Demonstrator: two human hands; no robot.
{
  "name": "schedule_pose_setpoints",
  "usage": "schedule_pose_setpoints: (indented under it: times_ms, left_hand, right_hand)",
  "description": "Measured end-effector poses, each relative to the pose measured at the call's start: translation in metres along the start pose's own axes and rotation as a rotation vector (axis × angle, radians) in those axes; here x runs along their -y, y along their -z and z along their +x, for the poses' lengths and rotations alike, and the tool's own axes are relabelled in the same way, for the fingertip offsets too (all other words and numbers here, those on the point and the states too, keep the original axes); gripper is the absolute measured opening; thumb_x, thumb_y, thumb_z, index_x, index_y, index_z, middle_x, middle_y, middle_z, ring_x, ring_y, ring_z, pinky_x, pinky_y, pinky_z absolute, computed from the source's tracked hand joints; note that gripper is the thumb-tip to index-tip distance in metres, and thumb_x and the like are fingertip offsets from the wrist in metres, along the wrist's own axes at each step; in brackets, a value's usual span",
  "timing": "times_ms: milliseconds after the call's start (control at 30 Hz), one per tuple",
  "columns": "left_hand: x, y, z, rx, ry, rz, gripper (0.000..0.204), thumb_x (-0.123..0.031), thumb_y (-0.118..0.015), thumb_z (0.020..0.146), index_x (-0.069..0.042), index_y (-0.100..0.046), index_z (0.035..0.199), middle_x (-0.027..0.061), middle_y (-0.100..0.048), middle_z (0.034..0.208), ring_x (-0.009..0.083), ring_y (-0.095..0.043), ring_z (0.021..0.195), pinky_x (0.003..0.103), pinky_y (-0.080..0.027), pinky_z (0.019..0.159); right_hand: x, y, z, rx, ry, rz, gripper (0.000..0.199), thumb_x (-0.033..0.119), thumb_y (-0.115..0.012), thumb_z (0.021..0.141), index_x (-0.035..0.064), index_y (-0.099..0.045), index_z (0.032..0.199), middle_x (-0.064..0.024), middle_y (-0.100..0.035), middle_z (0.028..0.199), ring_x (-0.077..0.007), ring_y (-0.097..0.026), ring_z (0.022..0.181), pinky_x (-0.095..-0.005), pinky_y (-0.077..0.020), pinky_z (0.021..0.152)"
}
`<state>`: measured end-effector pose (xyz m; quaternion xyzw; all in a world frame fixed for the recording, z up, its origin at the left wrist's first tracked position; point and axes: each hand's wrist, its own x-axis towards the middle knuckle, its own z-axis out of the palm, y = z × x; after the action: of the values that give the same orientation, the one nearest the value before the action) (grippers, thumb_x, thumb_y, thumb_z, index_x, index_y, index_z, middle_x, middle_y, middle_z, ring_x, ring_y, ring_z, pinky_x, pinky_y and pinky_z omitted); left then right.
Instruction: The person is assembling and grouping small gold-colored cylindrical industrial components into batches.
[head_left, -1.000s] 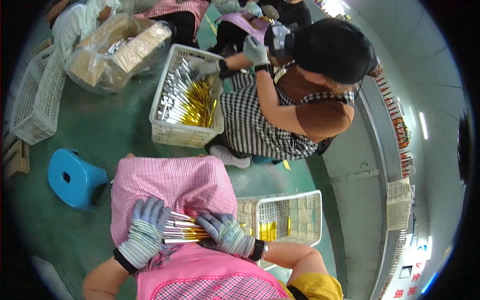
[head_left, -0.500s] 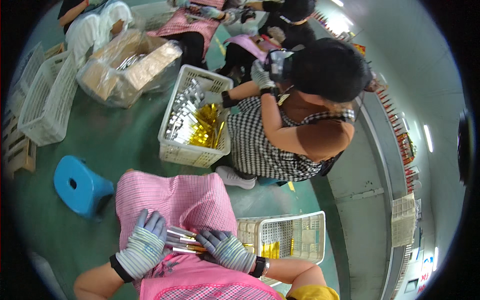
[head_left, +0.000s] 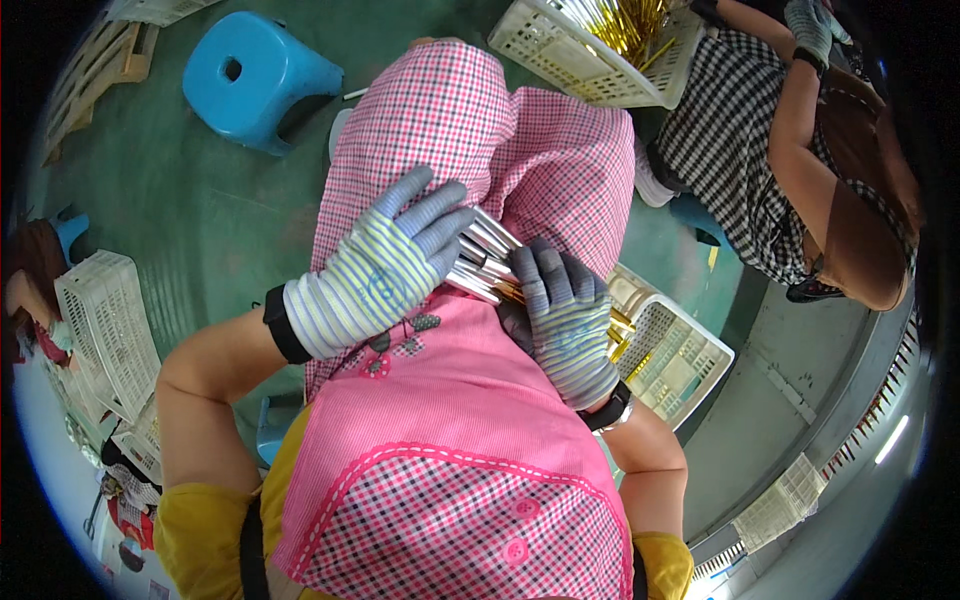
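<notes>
Both gloved hands close on one bundle of thin silver metal tubes (head_left: 488, 255) held across the person's lap. Left hand (head_left: 385, 270), in a striped knit glove with grey fingertips, lies over the bundle's left part, fingers spread and curled down onto the tubes. Right hand (head_left: 565, 320), in a matching glove, wraps the bundle's right end, its grip tight around the tubes; a few gold-coloured ends show just beside its fingers. The bundle rests against a pink checked apron (head_left: 480, 130) that covers the knees, near the lap's middle.

Just right of the right hand, a white plastic basket (head_left: 690, 360) stands on the green floor (head_left: 200, 200), with gold pieces inside. A blue plastic stool (head_left: 255, 75) stands on the floor at upper left, well apart from the hands. At the top edge, another white basket (head_left: 590, 60) holds gold tubes, beside a co-worker in a black checked top (head_left: 730, 130) at upper right. More white baskets (head_left: 100, 330) sit at the left edge.
</notes>
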<state>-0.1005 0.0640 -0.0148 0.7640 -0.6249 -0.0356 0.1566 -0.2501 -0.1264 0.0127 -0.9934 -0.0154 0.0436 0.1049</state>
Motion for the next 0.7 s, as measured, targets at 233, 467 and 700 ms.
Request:
schedule_pose_setpoints:
  times_ms: [233,467,700]
  left_hand:
    - [-0.003,-0.003,0.005,0.005,-0.004,-0.058,0.024,-0.016,-0.059,0.075,-0.006,-0.068,0.095,0.0096,-0.062,0.119,0.0285,-0.053,0.121,0.051,-0.034,0.108]
    - [-0.004,0.004,0.006,0.006,-0.053,-0.180,0.036,-0.025,-0.070,0.068,-0.006,-0.067,0.099,0.0103,-0.060,0.119,0.0282,-0.049,0.124,0.051,-0.031,0.112]
    - [-0.004,0.016,0.015,-0.032,-0.035,-0.286,0.035,-0.026,-0.073,0.063,-0.007,-0.067,0.091,0.0120,-0.059,0.113,0.0321,-0.050,0.120,0.052,-0.033,0.107]
  right_hand:
    - [0.002,-0.002,-0.014,-0.032,0.024,0.049,0.054,0.025,-0.070,0.072,0.0099,-0.055,0.122,-0.0099,-0.053,0.125,-0.0303,-0.054,0.105,-0.0434,-0.0429,0.085]
    - [0.000,-0.002,0.004,-0.076,0.013,0.079,0.038,0.022,-0.070,0.069,0.0099,-0.060,0.104,-0.0079,-0.054,0.121,-0.0288,-0.054,0.105,-0.0433,-0.0422,0.083]
    - [0.004,-0.001,0.020,-0.058,-0.018,0.244,0.032,0.023,-0.070,0.066,0.0061,-0.060,0.091,-0.0140,-0.055,0.116,-0.0325,-0.053,0.104,-0.0438,-0.0430,0.083]
